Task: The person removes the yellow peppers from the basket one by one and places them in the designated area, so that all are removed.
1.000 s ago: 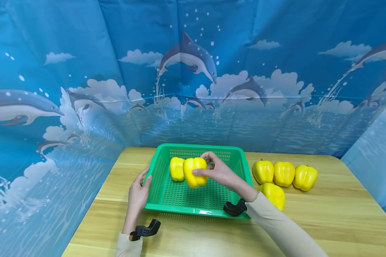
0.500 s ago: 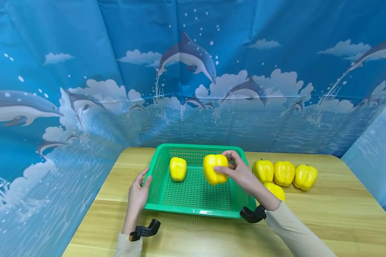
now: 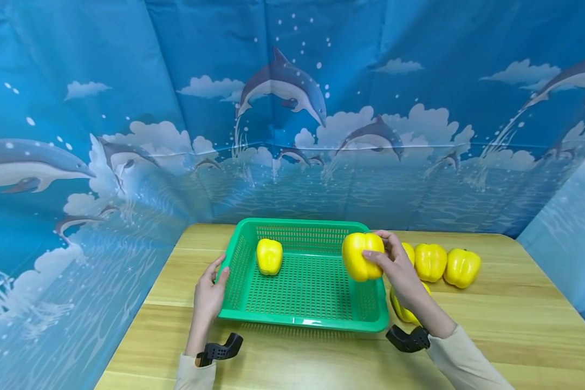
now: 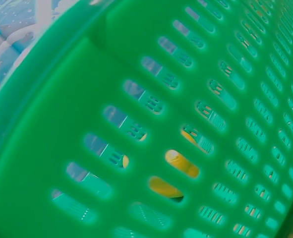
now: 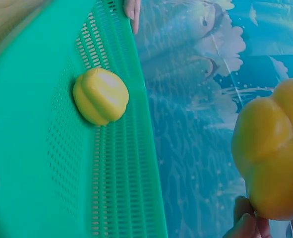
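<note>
In the head view my right hand point(image 3: 402, 268) pinches a yellow bell pepper point(image 3: 362, 257) between thumb and fingers, overlapping the basket's right wall. The right wrist view shows this bell pepper point(image 5: 272, 153) close up, with fingertips point(image 5: 244, 225) at its lower side. My left hand point(image 3: 209, 290) grips the left rim of the green plastic basket point(image 3: 304, 322). Inside the basket, toward the left, stands one yellow bell pepper point(image 3: 270, 257). Through the slots in the left wrist view, yellow patches of a bell pepper point(image 4: 182, 163) show.
To the right of the basket, several more bell peppers point(image 3: 430, 263) sit on the wooden table point(image 3: 512, 325), two of them partly hidden behind my right hand and forearm. A blue dolphin-print curtain point(image 3: 292, 179) hangs right behind the table.
My right hand has carried its bell pepper rightward, from beside the bell pepper in the basket to the right wall. My left hand has stayed at the left rim.
</note>
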`<state>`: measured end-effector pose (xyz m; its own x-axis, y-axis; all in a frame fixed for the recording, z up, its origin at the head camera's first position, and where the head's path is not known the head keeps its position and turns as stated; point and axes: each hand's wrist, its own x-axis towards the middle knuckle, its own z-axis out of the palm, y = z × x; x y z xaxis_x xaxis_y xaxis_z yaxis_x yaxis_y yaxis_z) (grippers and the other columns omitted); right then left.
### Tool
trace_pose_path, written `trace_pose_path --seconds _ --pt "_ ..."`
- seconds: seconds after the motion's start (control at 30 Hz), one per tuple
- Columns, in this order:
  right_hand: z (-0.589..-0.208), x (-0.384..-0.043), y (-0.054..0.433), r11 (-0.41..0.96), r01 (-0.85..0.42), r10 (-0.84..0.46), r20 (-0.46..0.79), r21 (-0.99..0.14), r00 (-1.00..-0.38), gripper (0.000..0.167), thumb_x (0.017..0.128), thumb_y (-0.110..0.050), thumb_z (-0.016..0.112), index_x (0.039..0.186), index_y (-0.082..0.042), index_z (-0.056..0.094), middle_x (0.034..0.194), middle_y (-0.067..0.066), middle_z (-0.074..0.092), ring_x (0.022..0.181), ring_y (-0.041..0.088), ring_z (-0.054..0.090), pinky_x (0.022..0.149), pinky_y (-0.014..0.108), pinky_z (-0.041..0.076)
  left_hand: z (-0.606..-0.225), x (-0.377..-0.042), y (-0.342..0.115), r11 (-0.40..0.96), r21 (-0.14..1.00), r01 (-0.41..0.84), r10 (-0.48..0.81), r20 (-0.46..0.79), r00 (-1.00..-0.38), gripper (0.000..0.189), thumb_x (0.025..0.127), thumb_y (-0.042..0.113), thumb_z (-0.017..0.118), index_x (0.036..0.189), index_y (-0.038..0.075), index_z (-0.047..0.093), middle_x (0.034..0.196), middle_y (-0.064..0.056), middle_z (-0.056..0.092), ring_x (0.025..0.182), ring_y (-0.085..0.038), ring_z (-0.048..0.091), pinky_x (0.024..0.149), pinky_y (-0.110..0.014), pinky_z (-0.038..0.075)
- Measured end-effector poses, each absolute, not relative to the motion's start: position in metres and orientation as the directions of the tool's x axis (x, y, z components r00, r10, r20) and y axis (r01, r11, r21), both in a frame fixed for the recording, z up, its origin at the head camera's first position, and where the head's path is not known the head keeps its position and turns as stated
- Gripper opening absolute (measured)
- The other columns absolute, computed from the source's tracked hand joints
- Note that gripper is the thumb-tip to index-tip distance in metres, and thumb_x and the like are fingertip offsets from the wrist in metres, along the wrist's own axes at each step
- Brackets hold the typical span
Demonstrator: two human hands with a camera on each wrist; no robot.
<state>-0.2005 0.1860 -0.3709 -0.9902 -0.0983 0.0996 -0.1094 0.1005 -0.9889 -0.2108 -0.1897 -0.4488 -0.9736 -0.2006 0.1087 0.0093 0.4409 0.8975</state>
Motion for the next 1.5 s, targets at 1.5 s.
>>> trace_pose_path --seconds 1.5 --pt "-0.422 -0.165 0.291 -0.188 -0.167 0.470 0.061 -0.968 -0.881 0.027 0.095 -0.004 0.054 0.118 -0.019 0.051 0.107 0.005 0.038 0.088 0.010 0.047 0.066 0.013 0.046 -0.449 -0.211 -0.190 0.426 0.905 -0.003 -0.204 0.093 -0.975 0.041 0.101 0.027 0.049 0.141 0.021 0.047 0.065 -0.004 0.036 0.043 -0.014 0.027 0.042 -0.026 0.026"
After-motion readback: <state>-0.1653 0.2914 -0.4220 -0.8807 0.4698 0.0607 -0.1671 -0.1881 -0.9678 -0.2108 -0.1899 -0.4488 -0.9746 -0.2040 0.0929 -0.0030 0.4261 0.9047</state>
